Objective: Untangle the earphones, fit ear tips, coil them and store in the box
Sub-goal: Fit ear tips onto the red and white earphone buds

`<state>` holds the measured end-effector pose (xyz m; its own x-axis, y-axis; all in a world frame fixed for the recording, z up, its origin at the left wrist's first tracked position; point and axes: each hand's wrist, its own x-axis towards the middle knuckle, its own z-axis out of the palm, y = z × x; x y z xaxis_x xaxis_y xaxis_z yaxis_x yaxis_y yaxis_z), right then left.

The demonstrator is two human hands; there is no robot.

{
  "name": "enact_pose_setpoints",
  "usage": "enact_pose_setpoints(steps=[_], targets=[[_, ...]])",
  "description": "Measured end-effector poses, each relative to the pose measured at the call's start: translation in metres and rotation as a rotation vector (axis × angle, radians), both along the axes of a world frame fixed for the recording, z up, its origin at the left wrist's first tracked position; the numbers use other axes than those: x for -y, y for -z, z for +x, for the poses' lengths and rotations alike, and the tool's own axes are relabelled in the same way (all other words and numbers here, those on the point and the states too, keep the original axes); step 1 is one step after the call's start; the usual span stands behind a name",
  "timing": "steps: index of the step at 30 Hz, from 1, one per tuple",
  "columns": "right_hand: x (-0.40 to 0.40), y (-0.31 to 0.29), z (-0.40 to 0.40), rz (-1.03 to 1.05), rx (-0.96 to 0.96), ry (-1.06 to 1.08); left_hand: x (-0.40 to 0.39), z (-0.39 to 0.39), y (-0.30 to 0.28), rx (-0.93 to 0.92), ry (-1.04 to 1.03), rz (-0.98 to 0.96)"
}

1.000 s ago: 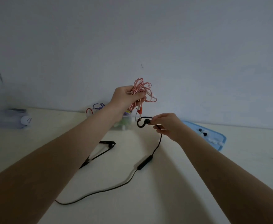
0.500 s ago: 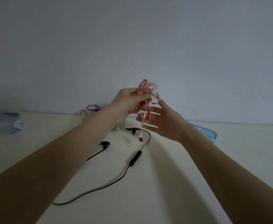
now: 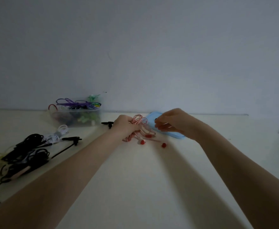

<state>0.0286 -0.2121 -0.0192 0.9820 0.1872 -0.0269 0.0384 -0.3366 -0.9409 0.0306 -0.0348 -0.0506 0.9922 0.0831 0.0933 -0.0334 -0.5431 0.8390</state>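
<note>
Gripping: left hand [image 3: 126, 125] clutches thin, looped pink earphones [image 3: 139, 123] on pale surface [image 3: 135, 179].
Right hand [image 3: 171, 123]: hovering, fingers loosely curled, holding nothing visible.

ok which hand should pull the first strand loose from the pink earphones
Right, probably. The left hand already grips the pink earphones bundle, while the right hand hovers beside it, holding nothing visible.

Two bare forearms are seen, each ending in a bare hand. The left hand [image 3: 124, 126] and the right hand [image 3: 175, 123] are uncovered: no gloves, rings, watches or bands are shown on what is visible. No sleeve is seen on either arm up to the picture's edge. The fingernails are too small and dim to be made out.
</note>
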Motion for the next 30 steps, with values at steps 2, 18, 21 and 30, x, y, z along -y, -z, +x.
enact_pose_setpoints(steps=[2,18,21,30], targets=[[0.002,-0.003,0.008,-0.098,0.115,0.129,-0.003,0.003,-0.003,0.012,-0.032,0.205],[0.033,0.015,0.022,-0.671,0.369,0.350,0.022,-0.029,-0.011,0.082,0.366,0.570],[0.033,0.022,0.026,-0.805,0.348,0.334,0.021,-0.030,-0.010,0.103,0.354,0.609],[0.026,0.011,0.013,-0.367,0.475,0.329,0.005,-0.021,-0.002,0.168,0.291,0.401]])
